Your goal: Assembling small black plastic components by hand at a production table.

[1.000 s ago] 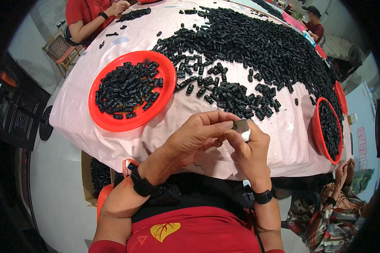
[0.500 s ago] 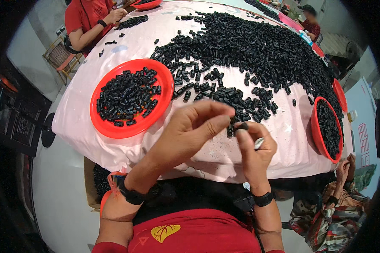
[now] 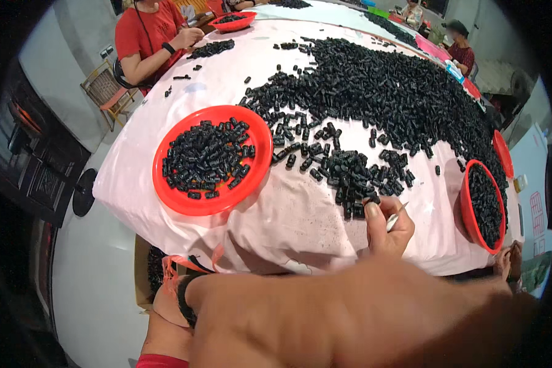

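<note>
Item 1, right hand (image 3: 387, 230): the thumb and fingers are closing together in a pinch on 1 small black piece, apparently plastic (image 3: 373, 199). A slim white pointed implement (image 3: 396, 218) is lodging in the same hand, its long axis slanting away from the body and to the right.

Item 2, left hand (image 3: 349, 306): it is crossing the foreground close to the camera, blurred, and partly covering the view of the right wrist. Its fingers are not showing clearly, so whether they are standing apart, together or on anything cannot be told.

Item 3, governing relation: the pinched piece is sitting at the right fingertips, at the near edge of a loose cluster of short black ribbed cylinders (image 3: 349, 175). The cluster is lying beyond and to the left of the right hand, which is the nearer of the 2. The thumb is hiding much of the piece, so its long axis cannot be read; contact with the cluster is likewise uncertain.

Item 4, surroundings: a round red plastic dish (image 3: 214, 207) is holding similar cylinders to the left on the pale pink cloth (image 3: 306, 227); a deeper red plastic bowl (image 3: 468, 211) is standing to the right.
</note>
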`<state>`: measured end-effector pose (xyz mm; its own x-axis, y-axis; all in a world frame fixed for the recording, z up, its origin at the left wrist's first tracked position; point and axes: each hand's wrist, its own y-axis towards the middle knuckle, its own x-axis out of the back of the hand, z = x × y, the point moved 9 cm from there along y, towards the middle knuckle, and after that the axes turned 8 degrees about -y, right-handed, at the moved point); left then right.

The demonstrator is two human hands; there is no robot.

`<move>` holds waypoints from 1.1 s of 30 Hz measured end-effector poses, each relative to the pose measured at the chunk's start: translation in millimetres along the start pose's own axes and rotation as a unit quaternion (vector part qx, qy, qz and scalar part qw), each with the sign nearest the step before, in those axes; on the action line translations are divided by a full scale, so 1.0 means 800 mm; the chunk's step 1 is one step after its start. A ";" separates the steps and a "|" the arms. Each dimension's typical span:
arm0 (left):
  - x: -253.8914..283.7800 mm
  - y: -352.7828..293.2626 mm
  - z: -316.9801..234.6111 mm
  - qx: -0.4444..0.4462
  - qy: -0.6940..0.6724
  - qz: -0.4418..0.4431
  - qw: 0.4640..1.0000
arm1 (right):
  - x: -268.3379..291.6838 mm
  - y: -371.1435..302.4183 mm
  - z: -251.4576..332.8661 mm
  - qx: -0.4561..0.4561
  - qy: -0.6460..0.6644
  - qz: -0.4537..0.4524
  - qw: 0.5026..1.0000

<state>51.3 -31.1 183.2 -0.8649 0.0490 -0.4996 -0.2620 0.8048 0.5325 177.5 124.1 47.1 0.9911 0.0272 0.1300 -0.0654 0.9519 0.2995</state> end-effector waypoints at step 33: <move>-0.012 -0.093 0.005 -0.086 -0.185 0.172 0.964 | -0.034 -0.015 0.000 -0.016 -0.005 0.091 0.996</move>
<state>81.1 -89.4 145.8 -0.7091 0.5292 -0.4660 -0.0818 0.5947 0.7998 151.6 111.5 40.2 0.9620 0.1968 0.1894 -0.2396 0.9408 0.2399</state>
